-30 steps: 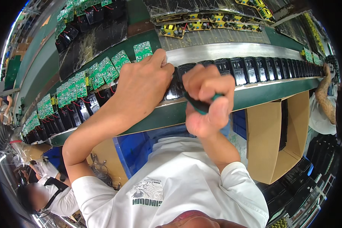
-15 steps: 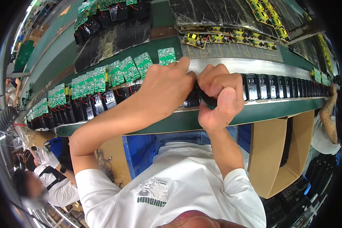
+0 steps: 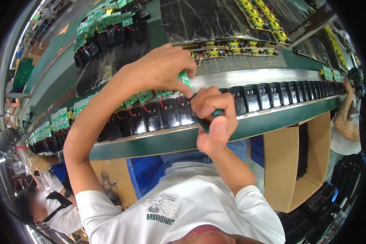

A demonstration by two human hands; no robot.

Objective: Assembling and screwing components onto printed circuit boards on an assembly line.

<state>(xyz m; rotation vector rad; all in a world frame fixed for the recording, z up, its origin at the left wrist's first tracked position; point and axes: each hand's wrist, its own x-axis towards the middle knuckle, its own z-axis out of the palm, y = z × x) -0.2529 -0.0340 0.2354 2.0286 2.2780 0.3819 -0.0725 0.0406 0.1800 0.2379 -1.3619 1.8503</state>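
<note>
My left hand is over the row, its thumb and fingers curled round the edge of a green circuit board. Close to its right, my right hand is closed in a fist round a black and green tool handle. The tool's working end is hidden. Below the hands runs a line of black plastic cases. On the left, red wires join cases to green boards. Toward the right, the black cases lie open side by side with no boards on top.
A dark board and rows of yellow-topped circuit boards are at the back. Another pile of green boards lies far left. An open carton stands at right by the bench edge. Co-workers are on both sides.
My left hand has moved left and away from the right one, its thumb now apart from the fingers round a green board. The view has shifted, and my right hand still grips the handle.
</note>
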